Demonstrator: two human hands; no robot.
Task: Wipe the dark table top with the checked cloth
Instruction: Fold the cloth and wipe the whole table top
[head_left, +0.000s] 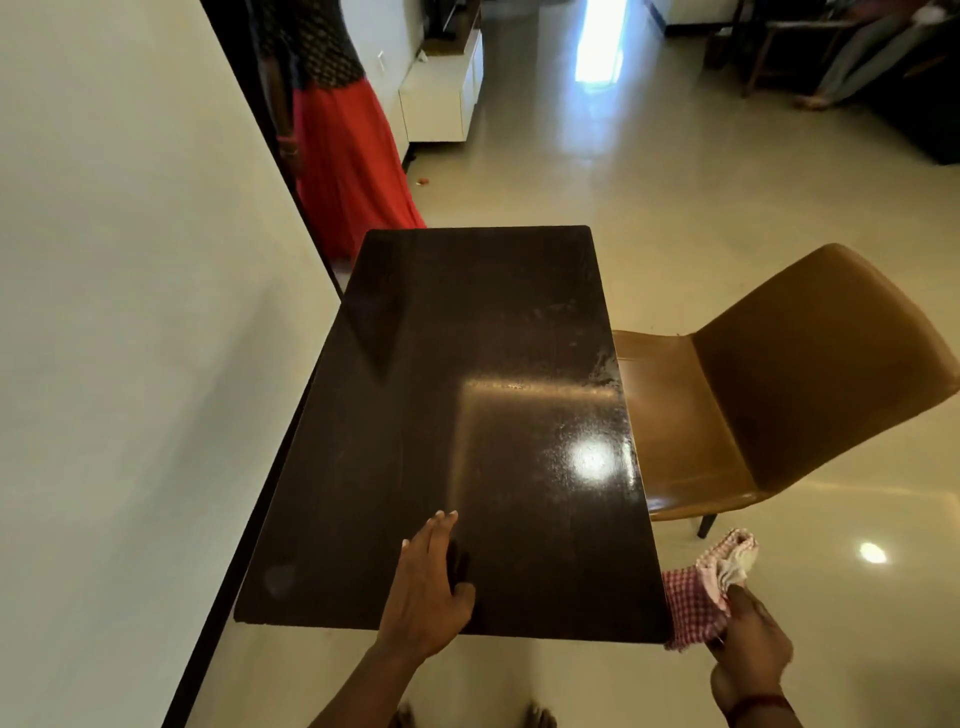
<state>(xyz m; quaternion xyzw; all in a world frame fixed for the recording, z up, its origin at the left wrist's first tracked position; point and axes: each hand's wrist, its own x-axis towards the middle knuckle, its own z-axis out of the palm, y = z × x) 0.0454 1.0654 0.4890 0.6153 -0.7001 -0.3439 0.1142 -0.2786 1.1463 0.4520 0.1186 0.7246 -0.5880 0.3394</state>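
Observation:
The dark glossy table top (467, 364) runs away from me, its left side close to a pale wall. My left hand (426, 587) lies flat on the near end of it, fingers together and pointing away, holding nothing. Just off the table's near right corner, my right hand (748, 644) grips a bunched red-and-white checked cloth (701, 592). The cloth hangs beside the table edge and its upper end sticks up past the hand. Pale smears show on the top near the right edge.
A brown leather chair (769, 395) stands against the table's right side. A person in a red skirt (348, 166) stands past the far left corner. A white cabinet (441, 98) is farther back. My bare feet (535, 717) show on the shiny floor.

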